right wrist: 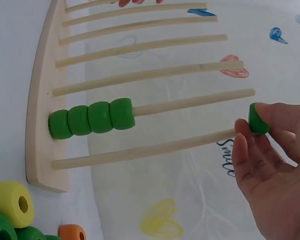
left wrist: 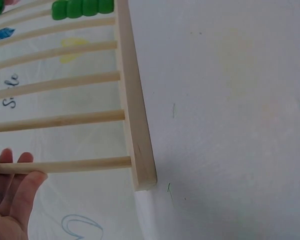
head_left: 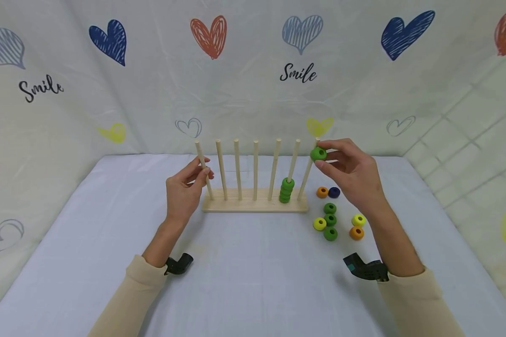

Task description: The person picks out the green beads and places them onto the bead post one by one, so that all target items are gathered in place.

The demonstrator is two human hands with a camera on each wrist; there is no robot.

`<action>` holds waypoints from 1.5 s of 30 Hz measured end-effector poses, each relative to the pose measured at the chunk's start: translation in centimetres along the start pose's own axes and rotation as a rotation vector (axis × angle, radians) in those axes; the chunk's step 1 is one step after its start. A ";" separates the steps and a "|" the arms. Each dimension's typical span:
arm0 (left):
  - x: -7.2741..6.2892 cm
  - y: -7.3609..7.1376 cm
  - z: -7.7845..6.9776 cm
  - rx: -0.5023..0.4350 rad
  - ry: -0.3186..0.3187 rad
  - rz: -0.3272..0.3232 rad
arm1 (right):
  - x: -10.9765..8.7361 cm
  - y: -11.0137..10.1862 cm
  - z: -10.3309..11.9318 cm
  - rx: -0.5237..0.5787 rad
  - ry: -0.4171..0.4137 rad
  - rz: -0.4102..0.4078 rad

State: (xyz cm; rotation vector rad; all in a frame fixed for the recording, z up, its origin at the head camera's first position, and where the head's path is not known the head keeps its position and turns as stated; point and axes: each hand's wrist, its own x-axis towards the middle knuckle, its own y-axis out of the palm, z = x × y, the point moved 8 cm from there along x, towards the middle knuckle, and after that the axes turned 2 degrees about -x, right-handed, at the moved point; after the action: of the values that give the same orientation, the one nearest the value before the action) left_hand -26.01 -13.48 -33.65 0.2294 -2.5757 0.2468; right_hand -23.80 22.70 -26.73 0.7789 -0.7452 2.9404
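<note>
A wooden peg rack (head_left: 255, 207) stands on the table, with several upright pegs along its base. My left hand (head_left: 184, 194) grips the leftmost peg (left wrist: 85, 165) partway up. My right hand (head_left: 354, 171) pinches a green bead (head_left: 318, 154) between thumb and fingers. In the head view that bead overlaps the upper part of the rightmost peg (head_left: 305, 180); the right wrist view has it close by the peg's top end. Several green beads (right wrist: 92, 117) are stacked on the second peg from the right, down at the base. The rightmost peg bears no bead below my right hand.
Right of the rack lie loose beads: several green (head_left: 330, 220), two yellow (head_left: 319, 224), two orange (head_left: 356, 233) and a dark blue one (head_left: 334, 192). A white cloth (head_left: 253, 281) covers the table. Behind hangs a curtain (head_left: 253, 93) printed with hearts.
</note>
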 end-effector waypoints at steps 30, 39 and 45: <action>-0.1 -0.1 -0.2 0.008 0.009 -0.006 | 1.3 0.8 3.0 0.091 -0.078 -0.073; -0.1 -0.1 -0.2 -0.004 0.013 -0.007 | 1.6 1.1 3.1 0.064 -0.075 -0.075; -0.1 -0.1 -0.1 -0.032 0.006 -0.004 | 1.7 1.3 3.0 0.051 -0.052 -0.075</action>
State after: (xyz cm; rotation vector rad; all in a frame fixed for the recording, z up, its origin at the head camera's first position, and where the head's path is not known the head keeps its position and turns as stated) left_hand -25.83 -13.51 -33.64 0.2222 -2.5705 0.2042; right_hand -24.03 20.02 -24.24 0.8695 -0.6319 2.8927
